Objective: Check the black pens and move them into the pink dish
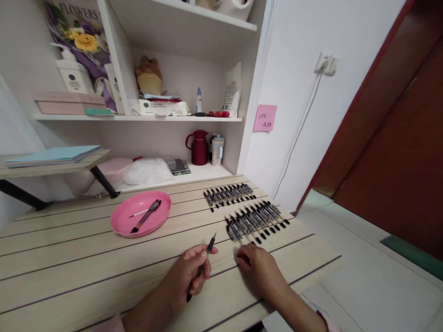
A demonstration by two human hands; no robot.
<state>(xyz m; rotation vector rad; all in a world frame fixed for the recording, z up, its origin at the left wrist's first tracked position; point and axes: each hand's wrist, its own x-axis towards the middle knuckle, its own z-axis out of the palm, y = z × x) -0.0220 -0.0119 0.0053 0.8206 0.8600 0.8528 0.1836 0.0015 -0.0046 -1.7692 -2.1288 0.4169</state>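
Observation:
My left hand (194, 272) is closed around a black pen (211, 244), which slants with its bare pointed tip up and away from me. Close by on the right, my right hand (258, 265) rests low over the table with its fingers curled together. A greyish bit shows at its fingertips, but I cannot make out what it is. Just beyond that hand lies a near row of clear-barrelled black pens (254, 221), side by side. Behind it is a second row of similar pens (230, 196). A pink dish (119, 228) to the left holds a few pens (148, 214) and a thin white refill (139, 214).
The slatted wooden table (86, 272) ends at the right, above a tiled floor. Shelves (152, 118) stand behind, with a dark red jug (200, 147), a light cup (217, 150) and a white plastic bag (147, 171). A small raised stand (93, 161) is at left.

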